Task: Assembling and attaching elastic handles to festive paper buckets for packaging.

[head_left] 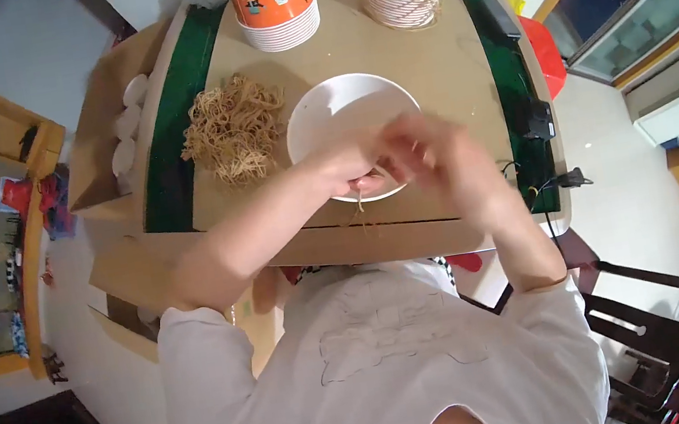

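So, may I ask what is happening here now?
A person's left hand and blurred right hand are close together over a white bowl, a thin tan strand hanging beneath them. Whether both grip it is unclear. A tangled tan pile lies left of the bowl; two stacks of tubs stand farther back.

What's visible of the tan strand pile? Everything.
The strand pile is a loose tangle of thin, curly tan strands, fibrous-looking, with paler ends bunched toward its lower edge. It lies heaped on the brown board, left of the white bowl. Neither the left hand nor the right hand touches it.
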Available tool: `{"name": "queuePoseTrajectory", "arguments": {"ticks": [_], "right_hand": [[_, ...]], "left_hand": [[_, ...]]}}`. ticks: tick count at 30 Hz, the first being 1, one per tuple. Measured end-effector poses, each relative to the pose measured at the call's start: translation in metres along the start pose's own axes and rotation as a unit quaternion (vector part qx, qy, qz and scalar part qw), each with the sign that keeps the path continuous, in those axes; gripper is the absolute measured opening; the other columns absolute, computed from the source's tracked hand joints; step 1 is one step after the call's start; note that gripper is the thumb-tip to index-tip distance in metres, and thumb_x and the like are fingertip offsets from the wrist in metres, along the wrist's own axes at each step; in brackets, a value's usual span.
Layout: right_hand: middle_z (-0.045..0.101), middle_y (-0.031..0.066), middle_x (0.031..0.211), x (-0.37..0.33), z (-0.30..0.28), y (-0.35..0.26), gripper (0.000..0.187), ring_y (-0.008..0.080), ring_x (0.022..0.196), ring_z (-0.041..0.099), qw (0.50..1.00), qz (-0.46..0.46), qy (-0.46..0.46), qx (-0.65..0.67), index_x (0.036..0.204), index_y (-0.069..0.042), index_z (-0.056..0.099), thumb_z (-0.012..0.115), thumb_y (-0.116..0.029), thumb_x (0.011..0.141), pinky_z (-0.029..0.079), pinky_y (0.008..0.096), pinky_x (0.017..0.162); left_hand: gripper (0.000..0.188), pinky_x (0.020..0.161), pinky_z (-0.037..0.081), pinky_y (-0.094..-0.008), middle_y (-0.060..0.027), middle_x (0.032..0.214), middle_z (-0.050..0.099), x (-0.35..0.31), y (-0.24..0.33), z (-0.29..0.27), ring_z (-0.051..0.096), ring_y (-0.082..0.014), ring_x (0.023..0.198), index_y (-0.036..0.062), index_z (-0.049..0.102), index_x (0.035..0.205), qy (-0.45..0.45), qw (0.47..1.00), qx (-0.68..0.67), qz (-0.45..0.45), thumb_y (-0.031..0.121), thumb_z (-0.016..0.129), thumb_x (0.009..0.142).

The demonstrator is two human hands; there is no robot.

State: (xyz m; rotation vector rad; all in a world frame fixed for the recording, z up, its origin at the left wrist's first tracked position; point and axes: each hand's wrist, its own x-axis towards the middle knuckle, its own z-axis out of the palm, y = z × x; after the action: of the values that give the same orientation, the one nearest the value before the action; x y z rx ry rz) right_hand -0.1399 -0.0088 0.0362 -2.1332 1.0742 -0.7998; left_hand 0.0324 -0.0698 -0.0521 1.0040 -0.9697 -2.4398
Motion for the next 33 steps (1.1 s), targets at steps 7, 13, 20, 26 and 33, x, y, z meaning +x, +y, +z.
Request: {"name": "queuePoseTrajectory", "arguments": {"ticks": [7, 13, 20, 26, 33], "right_hand": [[0.061, 0.0144, 0.084, 0.008, -0.006, 0.040, 0.014, 0.0305, 0.076, 0.060, 0.992, 0.017, -0.001, -0.125, 0.090, -0.003, 0.061, 0.064, -0.009, 0.077, 0.048, 0.0367, 0.069], [0.060, 0.0098, 0.081, 0.008, 0.004, 0.053, 0.012, 0.0197, 0.071, 0.058, 0.997, 0.056, 0.002, -0.051, 0.087, 0.000, 0.061, 0.066, -0.005, 0.077, 0.047, 0.0304, 0.065], [0.063, 0.0055, 0.077, 0.008, 0.007, 0.056, 0.006, 0.0107, 0.072, 0.058, 0.997, 0.059, 0.032, 0.043, 0.088, 0.002, 0.061, 0.060, 0.001, 0.082, 0.046, 0.0249, 0.068], [0.063, 0.0072, 0.077, 0.007, 0.008, 0.059, 0.008, 0.0135, 0.069, 0.059, 0.995, 0.051, 0.020, 0.086, 0.088, 0.000, 0.061, 0.061, 0.001, 0.080, 0.047, 0.0272, 0.064], [0.064, 0.0088, 0.089, -0.007, 0.022, 0.064, 0.009, 0.0129, 0.079, 0.060, 0.992, 0.038, 0.081, 0.088, 0.087, -0.001, 0.061, 0.063, 0.002, 0.079, 0.047, 0.0264, 0.070]], "left_hand": [[0.010, 0.039, 0.024, -0.0217, 0.0007, 0.062, 0.038, -0.018, 0.006, 0.035, 0.033, -0.0058, 0.047, 0.0039, 0.048, 0.098, 0.100, 0.980, 0.139, 0.101, 0.011, 0.042, 0.095], [0.015, 0.050, 0.038, -0.0248, -0.0025, 0.068, 0.049, -0.021, -0.003, 0.032, 0.048, -0.0121, 0.060, 0.0025, 0.050, 0.095, 0.154, 0.940, 0.189, 0.239, 0.015, 0.055, 0.088], [0.016, 0.063, 0.045, -0.0333, -0.0081, 0.079, 0.051, -0.028, -0.013, 0.032, 0.056, -0.0218, 0.072, 0.0027, 0.055, 0.072, 0.148, 0.719, 0.501, 0.459, 0.012, 0.067, 0.078], [0.008, 0.063, 0.046, -0.0394, -0.0118, 0.087, 0.049, -0.029, -0.016, 0.041, 0.057, -0.0268, 0.071, 0.0020, 0.056, 0.081, 0.197, 0.719, 0.542, 0.389, 0.007, 0.062, 0.079], [0.011, 0.062, 0.046, -0.0425, -0.0112, 0.091, 0.050, -0.027, -0.020, 0.037, 0.058, -0.0302, 0.070, 0.0038, 0.051, 0.083, 0.184, 0.696, 0.551, 0.422, 0.010, 0.061, 0.082]]}}
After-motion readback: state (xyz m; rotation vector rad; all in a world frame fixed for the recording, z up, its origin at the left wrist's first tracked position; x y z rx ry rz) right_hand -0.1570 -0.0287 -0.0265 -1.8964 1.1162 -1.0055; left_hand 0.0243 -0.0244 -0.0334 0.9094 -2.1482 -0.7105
